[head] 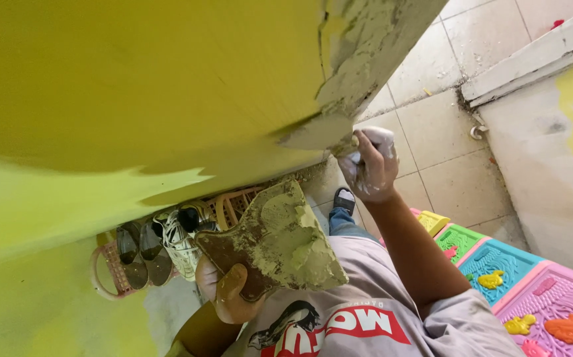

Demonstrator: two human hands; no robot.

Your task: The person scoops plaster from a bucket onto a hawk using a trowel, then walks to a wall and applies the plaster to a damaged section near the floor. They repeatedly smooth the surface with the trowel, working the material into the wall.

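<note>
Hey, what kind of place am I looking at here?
Probably a home's tiled entry being plastered: a yellow wall, a basket of shoes, colourful foam play mats, and a putty-loaded board in the left hand.

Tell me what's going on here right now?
A person is plastering a yellow wall. The right hand presses a putty knife against the wall's corner edge, where grey filler is spread. The left hand holds a flat board loaded with putty. Below, shoes sit in baskets on the tiled floor, beside colourful foam mats.
</note>
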